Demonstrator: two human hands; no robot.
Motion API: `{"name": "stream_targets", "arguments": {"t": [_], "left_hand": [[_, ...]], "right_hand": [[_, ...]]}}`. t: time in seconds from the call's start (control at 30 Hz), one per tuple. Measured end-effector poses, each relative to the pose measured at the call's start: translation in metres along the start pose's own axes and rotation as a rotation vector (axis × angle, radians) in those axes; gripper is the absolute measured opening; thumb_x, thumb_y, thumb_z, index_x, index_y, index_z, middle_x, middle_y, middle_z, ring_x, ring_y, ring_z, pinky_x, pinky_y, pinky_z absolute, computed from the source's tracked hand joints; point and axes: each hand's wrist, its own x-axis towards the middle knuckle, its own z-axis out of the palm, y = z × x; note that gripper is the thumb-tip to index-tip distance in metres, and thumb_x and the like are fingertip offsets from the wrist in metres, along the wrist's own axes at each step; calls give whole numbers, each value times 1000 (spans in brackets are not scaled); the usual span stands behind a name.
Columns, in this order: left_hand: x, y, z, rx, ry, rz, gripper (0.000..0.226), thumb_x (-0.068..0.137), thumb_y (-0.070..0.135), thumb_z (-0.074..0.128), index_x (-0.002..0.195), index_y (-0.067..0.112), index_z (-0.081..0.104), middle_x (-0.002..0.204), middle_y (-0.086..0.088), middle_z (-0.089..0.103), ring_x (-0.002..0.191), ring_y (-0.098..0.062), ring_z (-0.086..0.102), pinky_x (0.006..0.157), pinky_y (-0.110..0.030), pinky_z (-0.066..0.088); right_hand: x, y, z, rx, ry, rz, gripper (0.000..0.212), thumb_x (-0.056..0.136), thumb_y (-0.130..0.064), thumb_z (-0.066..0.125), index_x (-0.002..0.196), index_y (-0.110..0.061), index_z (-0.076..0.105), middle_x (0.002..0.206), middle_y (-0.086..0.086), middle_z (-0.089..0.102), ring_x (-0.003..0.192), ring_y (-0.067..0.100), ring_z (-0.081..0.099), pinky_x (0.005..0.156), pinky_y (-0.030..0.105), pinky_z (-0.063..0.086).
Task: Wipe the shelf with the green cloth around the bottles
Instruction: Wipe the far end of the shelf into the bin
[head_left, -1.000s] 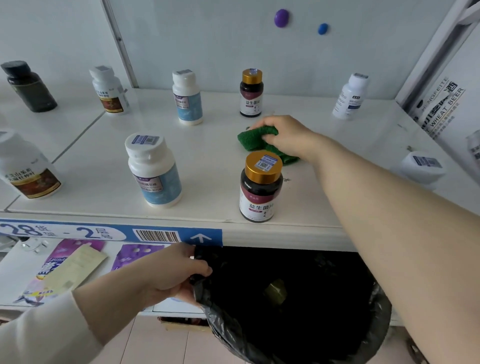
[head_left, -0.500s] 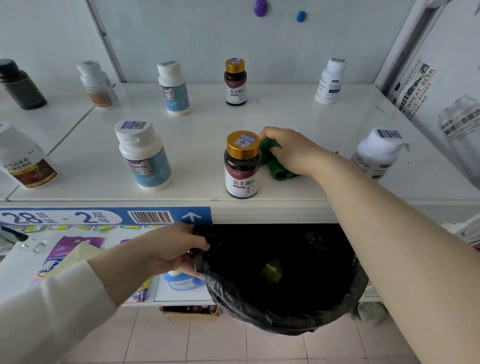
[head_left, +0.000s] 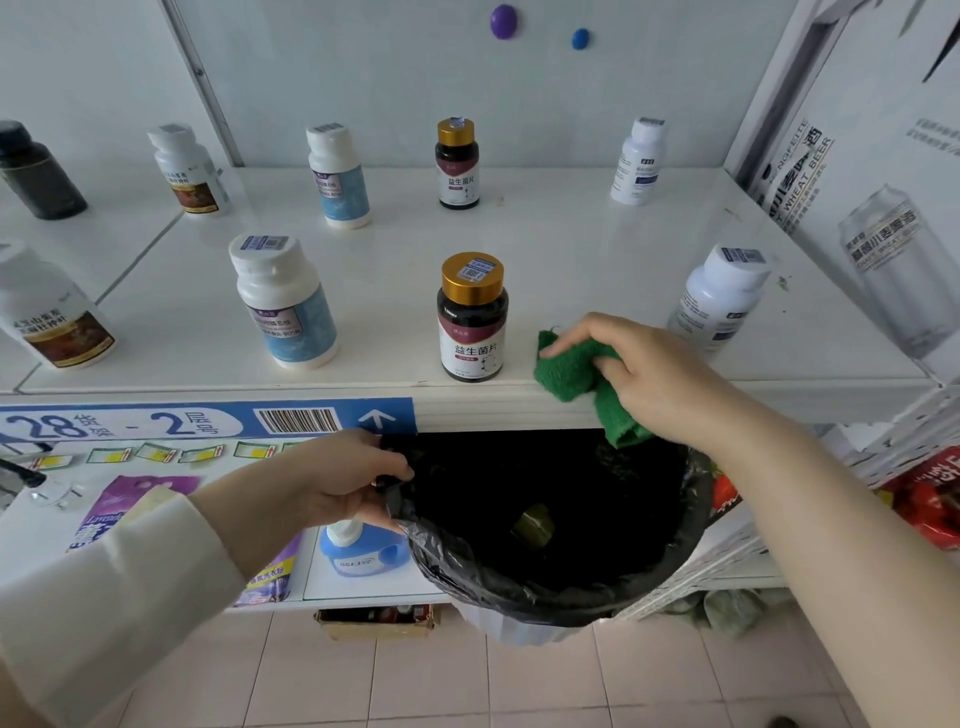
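Observation:
My right hand (head_left: 644, 379) holds the green cloth (head_left: 571, 371) at the front edge of the white shelf (head_left: 571, 249), and part of the cloth hangs over that edge. A dark bottle with a gold cap (head_left: 471, 317) stands just left of the cloth. A white bottle (head_left: 719, 296) stands to the right behind my hand. My left hand (head_left: 348, 478) grips the rim of the black bin bag (head_left: 550, 566) held under the shelf edge. Several other bottles stand further back, among them a blue-labelled one (head_left: 283, 301).
A second gold-capped bottle (head_left: 457, 163), a blue-labelled bottle (head_left: 337, 176) and a white bottle (head_left: 639, 161) line the back of the shelf. More bottles stand on the left shelf section (head_left: 57, 306). A lower shelf holds a blue detergent bottle (head_left: 358, 551) and purple packets.
My right hand has dragged the green cloth from the middle of the shelf forward past the gold-capped bottle to the front edge, above the bin bag. My left hand still holds the bag.

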Motion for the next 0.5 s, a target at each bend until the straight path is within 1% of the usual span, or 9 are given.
{"name": "stream_targets", "arguments": {"t": [0.07, 0.1, 0.13, 0.17, 0.27, 0.33, 0.4, 0.47, 0.5], "left_hand": [[0, 0, 1, -4, 4, 9, 11, 87, -10, 45, 95, -3, 48, 87, -23, 60, 50, -25, 68, 45, -36, 57], [0, -1, 2, 1, 10, 17, 11, 87, -11, 45, 94, -3, 48, 86, -23, 59, 48, -24, 67, 43, -35, 56], [0, -1, 2, 8, 15, 25, 10, 87, -10, 45, 93, -3, 49, 85, -22, 59, 46, -23, 66, 42, -34, 56], [0, -1, 3, 14, 18, 29, 10, 88, -10, 45, 92, -2, 49, 84, -22, 59, 46, -22, 66, 42, -34, 56], [-2, -2, 4, 19, 24, 31, 9, 88, -10, 45, 88, -1, 50, 83, -21, 59, 45, -21, 65, 41, -33, 55], [-3, -2, 5, 19, 28, 36, 10, 88, -10, 45, 88, -1, 50, 82, -20, 59, 44, -21, 64, 41, -33, 55], [-3, -2, 8, 22, 30, 43, 11, 88, -10, 45, 88, -1, 50, 82, -20, 59, 45, -21, 64, 40, -32, 55], [-2, -2, 10, 18, 29, 48, 11, 88, -10, 44, 89, -1, 50, 83, -20, 59, 44, -20, 64, 41, -33, 55], [-1, -2, 10, 17, 30, 49, 11, 88, -10, 44, 89, -1, 50, 83, -20, 58, 43, -20, 64, 41, -33, 55]], "right_hand": [[-21, 1, 0, 39, -43, -23, 43, 90, -1, 42, 97, -40, 60, 120, -12, 59, 93, 31, 64, 87, 38, 50], [-31, -1, -1, 60, -73, -26, 43, 91, -2, 42, 96, -41, 60, 121, -15, 58, 98, 39, 61, 88, 46, 49], [-39, -1, -2, 77, -100, -27, 43, 91, -3, 42, 95, -42, 59, 118, -21, 58, 99, 40, 61, 88, 46, 49], [-45, -3, -3, 103, -116, -26, 42, 91, -4, 43, 96, -42, 60, 114, -26, 58, 98, 35, 62, 89, 38, 50], [-44, -16, -10, 198, -23, -16, 42, 91, -2, 45, 101, -38, 63, 110, -22, 63, 103, 5, 59, 87, 10, 41], [-26, -22, -13, 175, 148, -20, 40, 90, -2, 47, 108, -33, 63, 116, -14, 63, 110, 4, 55, 87, 7, 37], [-1, -22, -12, 80, 252, 21, 37, 91, -5, 47, 115, -30, 61, 123, -9, 61, 109, 9, 54, 77, 7, 36], [18, -19, -4, -12, 217, 75, 36, 93, -10, 46, 120, -32, 57, 128, -6, 58, 104, 10, 53, 68, 9, 36], [23, -16, 2, -24, 181, 86, 35, 94, -12, 45, 121, -32, 56, 129, -5, 58, 105, 12, 54, 70, 11, 35]]}}
